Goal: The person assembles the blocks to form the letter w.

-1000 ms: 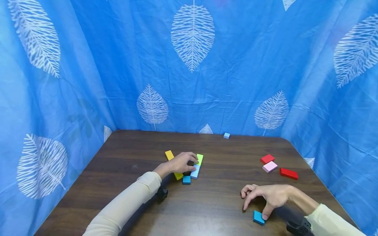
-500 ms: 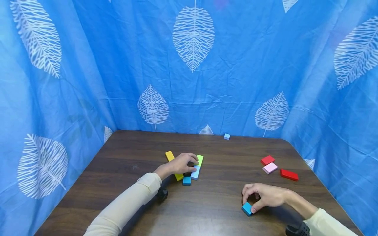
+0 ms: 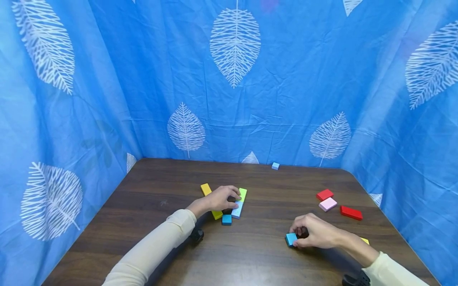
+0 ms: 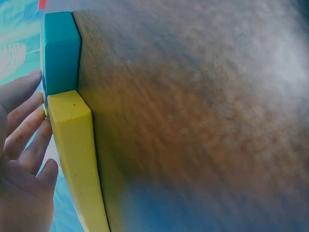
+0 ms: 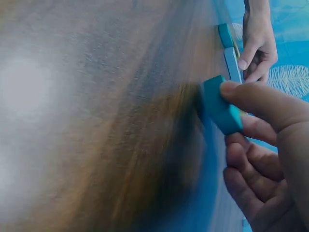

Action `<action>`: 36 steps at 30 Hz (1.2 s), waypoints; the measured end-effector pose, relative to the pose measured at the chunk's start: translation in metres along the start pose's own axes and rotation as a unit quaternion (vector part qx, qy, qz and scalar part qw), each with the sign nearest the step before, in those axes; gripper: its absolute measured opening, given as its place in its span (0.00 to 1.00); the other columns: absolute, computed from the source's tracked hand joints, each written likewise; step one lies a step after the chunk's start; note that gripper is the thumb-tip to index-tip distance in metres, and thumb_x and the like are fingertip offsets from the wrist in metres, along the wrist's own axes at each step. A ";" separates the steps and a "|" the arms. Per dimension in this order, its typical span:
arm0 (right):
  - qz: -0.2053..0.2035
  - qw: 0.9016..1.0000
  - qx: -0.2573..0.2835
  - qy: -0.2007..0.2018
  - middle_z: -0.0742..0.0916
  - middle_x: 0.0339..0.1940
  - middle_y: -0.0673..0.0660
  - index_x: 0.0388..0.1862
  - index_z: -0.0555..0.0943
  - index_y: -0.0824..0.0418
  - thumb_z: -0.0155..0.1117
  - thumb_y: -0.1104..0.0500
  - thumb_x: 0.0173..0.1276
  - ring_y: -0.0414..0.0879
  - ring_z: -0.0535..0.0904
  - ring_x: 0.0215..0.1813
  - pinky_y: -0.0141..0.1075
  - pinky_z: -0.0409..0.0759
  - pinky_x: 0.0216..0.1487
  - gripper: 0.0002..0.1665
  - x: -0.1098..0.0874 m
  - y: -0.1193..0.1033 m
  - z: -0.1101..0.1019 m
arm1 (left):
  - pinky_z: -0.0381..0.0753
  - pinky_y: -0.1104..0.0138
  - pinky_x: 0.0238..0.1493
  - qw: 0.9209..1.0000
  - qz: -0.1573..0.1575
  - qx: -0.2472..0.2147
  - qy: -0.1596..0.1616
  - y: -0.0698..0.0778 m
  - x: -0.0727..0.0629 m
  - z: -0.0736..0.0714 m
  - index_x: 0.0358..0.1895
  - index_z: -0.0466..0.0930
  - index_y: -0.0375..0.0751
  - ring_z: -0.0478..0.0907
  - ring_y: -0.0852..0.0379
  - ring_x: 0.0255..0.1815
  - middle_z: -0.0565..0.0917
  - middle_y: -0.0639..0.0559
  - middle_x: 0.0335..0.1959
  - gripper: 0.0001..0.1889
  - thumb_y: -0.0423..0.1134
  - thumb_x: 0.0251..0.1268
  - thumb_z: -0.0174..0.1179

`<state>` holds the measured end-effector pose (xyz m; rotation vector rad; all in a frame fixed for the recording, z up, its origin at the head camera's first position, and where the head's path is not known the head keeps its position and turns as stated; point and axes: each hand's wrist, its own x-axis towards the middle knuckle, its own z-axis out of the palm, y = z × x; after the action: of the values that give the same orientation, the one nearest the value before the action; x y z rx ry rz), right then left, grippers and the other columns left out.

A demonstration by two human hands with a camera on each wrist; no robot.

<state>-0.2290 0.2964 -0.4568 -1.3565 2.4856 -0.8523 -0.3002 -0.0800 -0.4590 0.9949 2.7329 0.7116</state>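
- From the lower left toward the centre, an arm in a cream sleeve slants up to the left hand, its fingers loosely bent and not clasped round anything, their tips at the light blue block and lime block.
- Left of and partly under that hand, an orange block and a yellow block show; a flat teal block touches the yellow one's end.
- At the upper edge of the bench, right of centre, sits a small pale blue block.
- At lower right of centre, a bright blue block, smooth, flat and squarish, is pinched between thumb and fingers; whether it touches the bench is hard to tell.
- Just right of it, the right hand curls with knuckles raised, its forearm running to the lower right corner.
- Farther right lie two red blocks and a pink block.
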 end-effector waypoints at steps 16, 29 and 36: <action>0.024 0.997 -0.042 0.065 0.84 0.34 0.40 0.42 0.89 0.52 0.77 0.51 0.67 0.35 0.77 0.33 0.32 0.80 0.33 0.09 0.035 0.018 -0.011 | 0.69 0.56 0.71 1.000 -0.004 -0.006 -0.005 0.001 0.000 0.002 0.61 0.86 0.40 0.72 0.49 0.69 0.78 0.50 0.67 0.18 0.41 0.73 0.67; 0.060 0.992 -0.035 0.104 0.84 0.32 0.41 0.45 0.89 0.58 0.75 0.53 0.69 0.38 0.77 0.33 0.33 0.80 0.33 0.11 0.076 0.028 -0.021 | 0.69 0.55 0.71 1.000 -0.008 -0.009 -0.004 0.004 -0.003 -0.002 0.61 0.86 0.40 0.72 0.49 0.69 0.78 0.50 0.67 0.18 0.41 0.73 0.67; 0.046 0.992 -0.042 0.112 0.84 0.31 0.42 0.44 0.89 0.59 0.74 0.55 0.71 0.37 0.76 0.32 0.32 0.78 0.31 0.09 0.101 0.031 -0.021 | 0.69 0.55 0.71 1.000 -0.006 -0.006 -0.006 0.004 -0.003 -0.002 0.61 0.86 0.40 0.71 0.49 0.70 0.77 0.50 0.67 0.17 0.41 0.73 0.67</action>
<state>-0.3172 0.2354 -0.4466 -1.2212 2.7586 -0.9356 -0.2965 -0.0797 -0.4557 0.9767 2.7186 0.7180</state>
